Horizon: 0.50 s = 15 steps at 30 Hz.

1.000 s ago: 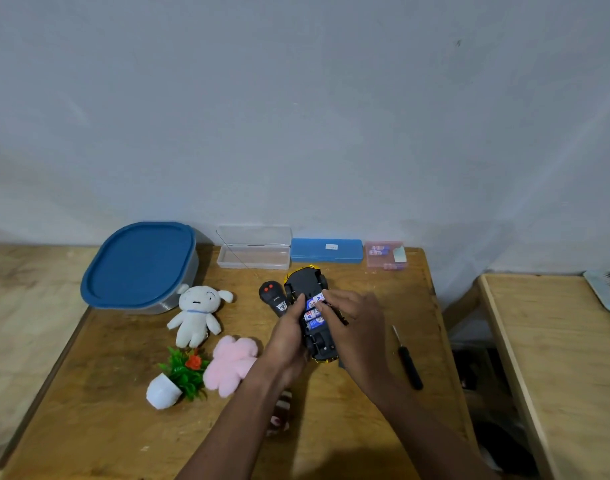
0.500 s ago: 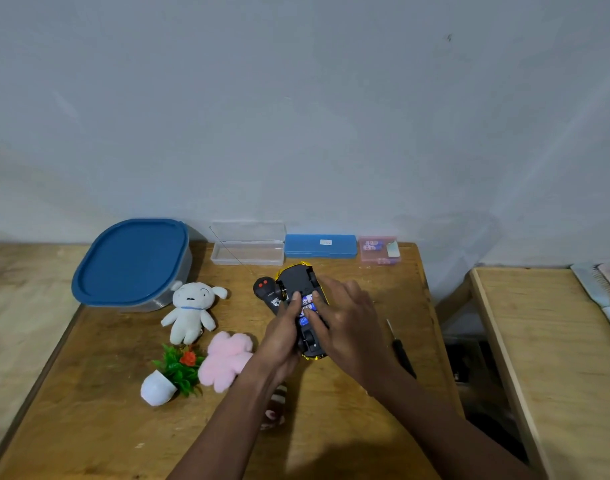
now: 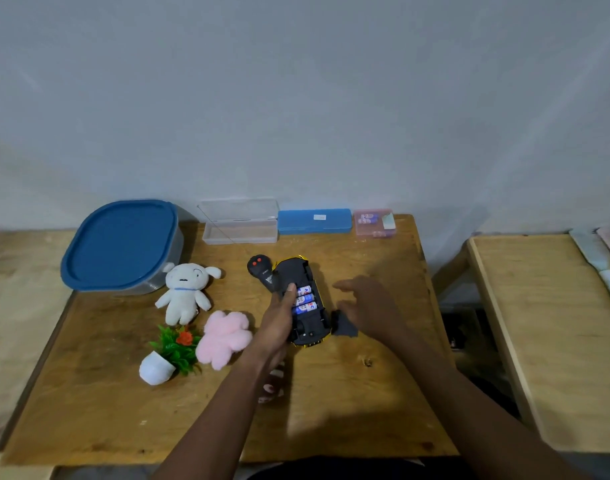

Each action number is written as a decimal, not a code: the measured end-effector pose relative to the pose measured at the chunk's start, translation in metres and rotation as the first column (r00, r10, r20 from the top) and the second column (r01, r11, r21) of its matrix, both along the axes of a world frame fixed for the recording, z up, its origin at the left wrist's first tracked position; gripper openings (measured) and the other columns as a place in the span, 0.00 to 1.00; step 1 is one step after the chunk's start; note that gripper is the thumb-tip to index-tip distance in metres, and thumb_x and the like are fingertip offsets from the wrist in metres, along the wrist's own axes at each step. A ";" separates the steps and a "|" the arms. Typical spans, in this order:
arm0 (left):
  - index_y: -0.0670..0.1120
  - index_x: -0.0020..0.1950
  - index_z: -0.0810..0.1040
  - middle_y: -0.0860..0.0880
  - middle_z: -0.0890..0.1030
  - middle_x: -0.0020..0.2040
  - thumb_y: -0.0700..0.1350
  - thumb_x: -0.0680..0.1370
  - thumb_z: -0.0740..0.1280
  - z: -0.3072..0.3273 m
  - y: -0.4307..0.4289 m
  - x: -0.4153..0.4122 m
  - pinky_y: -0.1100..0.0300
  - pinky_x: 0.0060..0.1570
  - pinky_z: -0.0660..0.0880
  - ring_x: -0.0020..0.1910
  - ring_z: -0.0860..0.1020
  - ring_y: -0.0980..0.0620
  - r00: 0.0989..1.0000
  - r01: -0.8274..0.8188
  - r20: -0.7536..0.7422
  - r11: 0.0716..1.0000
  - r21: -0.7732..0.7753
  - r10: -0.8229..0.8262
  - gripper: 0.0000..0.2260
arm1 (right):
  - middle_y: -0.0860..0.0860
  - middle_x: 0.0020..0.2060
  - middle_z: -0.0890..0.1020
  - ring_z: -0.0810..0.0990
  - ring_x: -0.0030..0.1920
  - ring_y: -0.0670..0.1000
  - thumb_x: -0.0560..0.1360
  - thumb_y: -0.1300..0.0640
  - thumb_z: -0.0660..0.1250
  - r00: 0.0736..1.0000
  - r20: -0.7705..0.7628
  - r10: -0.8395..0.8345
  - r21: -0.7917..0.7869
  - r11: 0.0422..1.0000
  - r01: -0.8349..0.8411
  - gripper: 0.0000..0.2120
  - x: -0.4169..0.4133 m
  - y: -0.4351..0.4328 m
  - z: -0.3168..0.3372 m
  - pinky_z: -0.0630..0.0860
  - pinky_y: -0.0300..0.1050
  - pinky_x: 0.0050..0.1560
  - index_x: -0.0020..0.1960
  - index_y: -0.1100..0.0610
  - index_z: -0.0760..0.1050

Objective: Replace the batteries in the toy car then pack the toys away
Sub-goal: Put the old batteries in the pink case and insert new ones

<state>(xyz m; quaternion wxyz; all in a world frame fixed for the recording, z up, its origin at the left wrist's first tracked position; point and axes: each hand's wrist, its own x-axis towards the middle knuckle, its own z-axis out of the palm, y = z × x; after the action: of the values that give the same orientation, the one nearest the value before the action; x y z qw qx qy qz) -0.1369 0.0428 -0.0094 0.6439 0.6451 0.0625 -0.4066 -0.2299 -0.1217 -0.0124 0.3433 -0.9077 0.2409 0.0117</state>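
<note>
The toy car (image 3: 305,303) lies upside down near the middle of the wooden bench (image 3: 365,393), its black underside up and a yellow body edge showing at both ends. Its battery bay is uncovered, with three blue-and-white batteries (image 3: 305,299) side by side in it. The left hand (image 3: 277,323) lies along the car's left side with its fingers closed against the body and the thumb tip touching the edge of the bay beside the batteries. The right hand (image 3: 369,306) is just right of the car, fingers spread and loosely open, holding nothing; a dark cover piece (image 3: 345,325) lies on the bench under it, touching the car's near right end.

A black remote control (image 3: 262,275) with two red buttons lies against the car's far left end. Along the back edge stand an open clear plastic case (image 3: 239,225), a closed blue case (image 3: 314,221) and a small pink box (image 3: 374,222) holding more batteries. At the back left corner sits a grey container with a blue lid (image 3: 120,245). Toward the left edge are a white plush dog (image 3: 185,292), a pink plush flower (image 3: 224,336) and a small fake plant in a white pot (image 3: 168,356), tipped on its side.
</note>
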 end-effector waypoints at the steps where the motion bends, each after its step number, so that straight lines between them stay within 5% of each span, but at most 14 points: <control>1: 0.50 0.73 0.68 0.47 0.83 0.58 0.54 0.84 0.60 -0.001 -0.001 -0.003 0.56 0.45 0.82 0.51 0.84 0.50 1.000 0.014 -0.005 1.000 0.003 -0.014 0.18 | 0.52 0.59 0.82 0.78 0.60 0.54 0.74 0.54 0.72 0.995 -0.095 0.025 -0.013 1.000 -0.026 0.21 -0.003 -0.001 -0.003 0.73 0.51 0.63 0.66 0.51 0.78; 4: 0.46 0.70 0.72 0.46 0.84 0.54 0.52 0.84 0.60 -0.003 -0.005 -0.010 0.58 0.41 0.82 0.45 0.85 0.52 1.000 0.023 -0.008 0.999 0.040 -0.022 0.17 | 0.54 0.56 0.81 0.78 0.59 0.57 0.71 0.50 0.72 0.963 -0.242 0.118 -0.104 0.984 -0.146 0.26 -0.012 0.000 -0.015 0.76 0.52 0.59 0.68 0.51 0.76; 7: 0.45 0.69 0.74 0.43 0.86 0.55 0.54 0.83 0.62 -0.008 -0.006 -0.017 0.44 0.55 0.81 0.52 0.85 0.42 0.998 0.038 -0.061 0.998 0.042 -0.035 0.19 | 0.55 0.53 0.81 0.78 0.57 0.59 0.70 0.53 0.73 0.961 -0.239 0.142 -0.219 0.956 -0.196 0.24 -0.017 0.005 -0.027 0.77 0.54 0.56 0.66 0.52 0.77; 10: 0.46 0.68 0.75 0.42 0.85 0.57 0.55 0.83 0.62 -0.011 -0.006 -0.019 0.42 0.57 0.80 0.55 0.84 0.40 0.996 0.058 -0.072 0.997 0.046 -0.055 0.18 | 0.55 0.53 0.80 0.76 0.58 0.59 0.71 0.55 0.72 0.958 -0.251 0.141 -0.303 0.928 -0.216 0.21 -0.019 0.008 -0.034 0.76 0.55 0.57 0.63 0.53 0.78; 15: 0.46 0.69 0.75 0.41 0.85 0.58 0.54 0.83 0.62 -0.012 -0.006 -0.019 0.42 0.57 0.80 0.57 0.83 0.38 0.995 0.069 -0.068 0.997 0.043 -0.066 0.18 | 0.53 0.50 0.79 0.75 0.56 0.57 0.70 0.55 0.73 0.971 -0.207 0.118 -0.266 0.948 -0.172 0.15 -0.021 0.007 -0.040 0.74 0.51 0.54 0.57 0.52 0.81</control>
<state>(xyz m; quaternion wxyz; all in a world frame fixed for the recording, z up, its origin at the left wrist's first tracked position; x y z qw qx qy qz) -0.1557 0.0373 -0.0216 0.6126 0.6472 0.0712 -0.4481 -0.2513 -0.1150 -0.0529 0.1843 -0.9574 0.2038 0.0886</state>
